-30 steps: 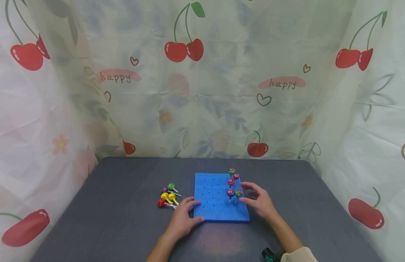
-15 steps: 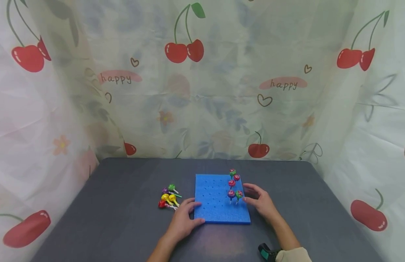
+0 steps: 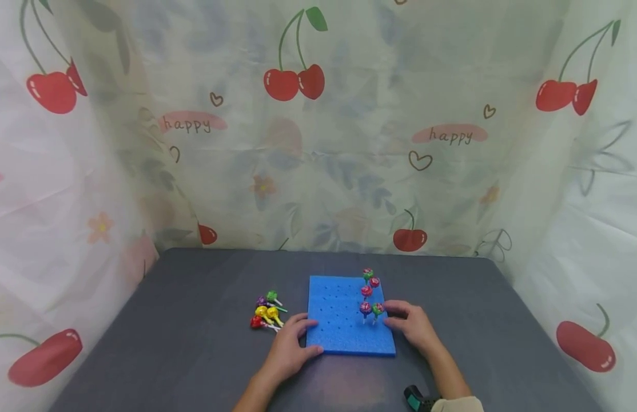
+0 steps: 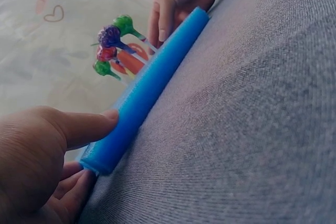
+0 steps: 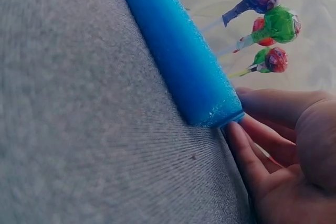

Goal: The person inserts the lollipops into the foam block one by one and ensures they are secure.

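A blue foam board (image 3: 344, 337) with rows of small holes lies flat on the dark table. Several wrapped lollipops (image 3: 366, 308) stand upright in its right part, sticks down. My left hand (image 3: 290, 346) grips the board's left side; in the left wrist view its thumb (image 4: 94, 127) lies on top while the other fingers are at the edge and partly hidden. At the right edge, close to the nearest lollipops, my right hand (image 3: 413, 326) holds the board between thumb and fingers. The right wrist view shows those fingers (image 5: 252, 156) at the board's lower corner.
Left of the board lies a loose pile of wrapped lollipops (image 3: 267, 312), in yellow, red, purple and green. A black and teal device (image 3: 415, 399) is by the right sleeve. Cherry-printed curtains (image 3: 318, 143) enclose the table's back and sides.
My right hand has shifted a little toward me and away from the lollipops, onto the board's right edge. The left hand stays on its side. The head view has shifted slightly.
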Tool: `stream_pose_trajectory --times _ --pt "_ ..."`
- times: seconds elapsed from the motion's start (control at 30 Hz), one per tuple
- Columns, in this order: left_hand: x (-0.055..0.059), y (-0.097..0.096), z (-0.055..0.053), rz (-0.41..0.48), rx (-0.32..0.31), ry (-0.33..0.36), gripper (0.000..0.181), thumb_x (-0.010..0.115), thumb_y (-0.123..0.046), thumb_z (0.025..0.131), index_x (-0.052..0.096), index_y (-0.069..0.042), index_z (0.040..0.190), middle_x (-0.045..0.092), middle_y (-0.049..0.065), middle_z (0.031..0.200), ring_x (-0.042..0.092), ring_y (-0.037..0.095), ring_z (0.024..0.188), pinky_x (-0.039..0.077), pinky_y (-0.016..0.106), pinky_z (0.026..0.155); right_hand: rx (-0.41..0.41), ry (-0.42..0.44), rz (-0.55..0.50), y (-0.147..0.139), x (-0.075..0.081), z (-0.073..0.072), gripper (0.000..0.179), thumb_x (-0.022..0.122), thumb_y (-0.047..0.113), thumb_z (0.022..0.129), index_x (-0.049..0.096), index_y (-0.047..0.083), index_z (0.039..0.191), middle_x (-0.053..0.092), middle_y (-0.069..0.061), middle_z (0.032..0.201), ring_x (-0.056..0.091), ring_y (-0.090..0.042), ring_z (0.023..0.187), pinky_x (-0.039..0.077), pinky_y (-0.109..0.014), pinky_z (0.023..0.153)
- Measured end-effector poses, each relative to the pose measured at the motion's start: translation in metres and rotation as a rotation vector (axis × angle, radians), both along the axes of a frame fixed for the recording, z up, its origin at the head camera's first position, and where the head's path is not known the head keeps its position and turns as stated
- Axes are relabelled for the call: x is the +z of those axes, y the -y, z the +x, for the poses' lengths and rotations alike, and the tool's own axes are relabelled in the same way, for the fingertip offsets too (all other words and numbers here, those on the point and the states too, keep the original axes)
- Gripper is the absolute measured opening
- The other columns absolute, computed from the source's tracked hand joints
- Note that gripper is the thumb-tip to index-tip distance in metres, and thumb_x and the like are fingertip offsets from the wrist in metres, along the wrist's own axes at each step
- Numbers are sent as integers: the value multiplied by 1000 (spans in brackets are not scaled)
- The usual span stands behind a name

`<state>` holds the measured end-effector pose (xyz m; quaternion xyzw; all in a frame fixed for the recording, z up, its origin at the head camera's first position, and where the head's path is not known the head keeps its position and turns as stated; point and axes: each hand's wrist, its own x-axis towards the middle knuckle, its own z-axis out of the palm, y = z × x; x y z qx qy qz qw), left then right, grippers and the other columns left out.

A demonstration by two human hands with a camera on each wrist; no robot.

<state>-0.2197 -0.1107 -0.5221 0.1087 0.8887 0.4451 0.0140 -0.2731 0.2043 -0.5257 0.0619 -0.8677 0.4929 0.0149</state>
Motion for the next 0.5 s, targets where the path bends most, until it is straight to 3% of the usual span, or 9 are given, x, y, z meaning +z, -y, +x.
stream_pose_trajectory --times 0.2,0.5 --pt "-1 0 0 -7 1 3 49 81 -32 80 65 -15 123 48 14 139 49 36 124 45 51 98 -13 47 0 0 -1 2 31 73 12 87 69 9 118 65 -8 119 55 -32 116 43 -54 98" --pt "1 -2 0 7 -2 -19 51 82 -26 80 63 -13 126 47 15 139 49 35 124 46 47 96 -1 42 -21 1 2 3 31 73 13 87 69 8 117 65 -9 118 58 -29 112 46 -50 95"
